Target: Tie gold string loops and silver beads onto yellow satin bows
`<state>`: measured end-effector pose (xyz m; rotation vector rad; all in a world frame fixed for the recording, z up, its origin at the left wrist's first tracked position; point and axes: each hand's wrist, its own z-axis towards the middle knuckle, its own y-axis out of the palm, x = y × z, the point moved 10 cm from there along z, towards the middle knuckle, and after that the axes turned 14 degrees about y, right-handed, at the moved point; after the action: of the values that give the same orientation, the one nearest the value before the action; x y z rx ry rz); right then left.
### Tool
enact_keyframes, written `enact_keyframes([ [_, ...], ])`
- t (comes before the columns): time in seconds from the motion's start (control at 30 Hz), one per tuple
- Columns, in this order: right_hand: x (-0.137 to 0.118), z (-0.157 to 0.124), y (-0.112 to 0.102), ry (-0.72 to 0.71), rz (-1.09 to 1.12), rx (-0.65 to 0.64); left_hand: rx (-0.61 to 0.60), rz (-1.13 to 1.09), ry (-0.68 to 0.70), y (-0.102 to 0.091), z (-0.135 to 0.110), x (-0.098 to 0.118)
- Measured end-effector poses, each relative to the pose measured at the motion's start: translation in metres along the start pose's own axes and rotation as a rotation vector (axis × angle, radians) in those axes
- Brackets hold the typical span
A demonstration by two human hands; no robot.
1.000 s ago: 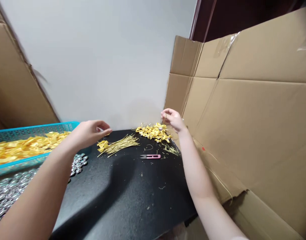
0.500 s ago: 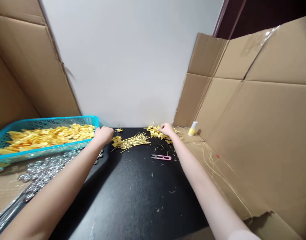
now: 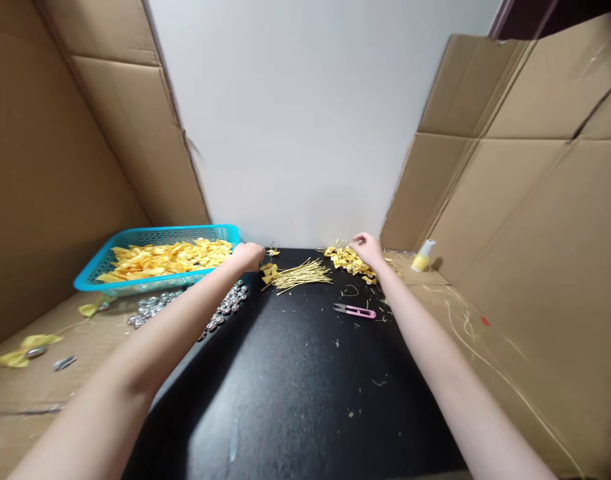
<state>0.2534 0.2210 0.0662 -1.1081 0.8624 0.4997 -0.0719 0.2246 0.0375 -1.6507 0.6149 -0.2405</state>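
Observation:
My left hand (image 3: 248, 256) is closed beside the right end of a turquoise basket (image 3: 158, 283) of yellow ribbon bows (image 3: 172, 259). Whatever its fingertips may hold is hidden from me. My right hand (image 3: 369, 251) hovers at a pile of finished-looking yellow bows (image 3: 349, 261) with gold ties, its thumb and fingers slightly apart and nothing visible between them. Between the hands lies a bundle of gold twist ties (image 3: 305, 275), with a few loose yellow bows (image 3: 270, 272) at its left end. Pink thread snips (image 3: 356, 311) rest on the black tabletop (image 3: 295, 373).
Silvery beads (image 3: 228, 305) spread below the basket, partly behind my left forearm. A spool of yellow thread (image 3: 424, 256) stands at right on cardboard. Cardboard walls (image 3: 530, 220) flank both sides. Another yellow bow (image 3: 28, 351) lies at far left. Thread scraps dot the table.
The view has swung left, so everything sits further right in it. My right hand's fingers have parted from their pinch over the bow pile. The left hand stays closed near the basket.

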Motion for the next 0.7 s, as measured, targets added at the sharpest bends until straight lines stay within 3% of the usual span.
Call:
enact_keyframes([
  [0.2, -0.022, -0.03, -0.01, -0.122, 0.194, -0.005, -0.056, -0.079, 0.054, 0.006, 0.015, 0.008],
  [0.3, -0.035, -0.044, -0.007, -0.158, 0.231, -0.053, -0.009, -0.086, 0.044, -0.006, 0.017, 0.006],
  [0.43, -0.056, -0.066, -0.001, -0.186, 0.257, -0.123, 0.148, -0.101, 0.028, -0.048, 0.002, -0.002],
  [0.5, -0.071, -0.081, 0.008, -0.205, 0.283, -0.198, 0.251, -0.132, 0.057, -0.074, -0.013, 0.006],
  [0.57, -0.088, -0.099, 0.019, -0.225, 0.343, -0.315, 0.367, -0.201, 0.147, -0.099, -0.031, 0.029],
  [0.6, -0.097, -0.109, 0.023, -0.239, 0.396, -0.379, 0.482, -0.352, 0.256, -0.115, -0.043, 0.046],
  [0.7, -0.125, -0.139, 0.015, -0.334, 0.618, -0.473, 0.713, -0.642, 0.491, -0.148, -0.083, 0.092],
])
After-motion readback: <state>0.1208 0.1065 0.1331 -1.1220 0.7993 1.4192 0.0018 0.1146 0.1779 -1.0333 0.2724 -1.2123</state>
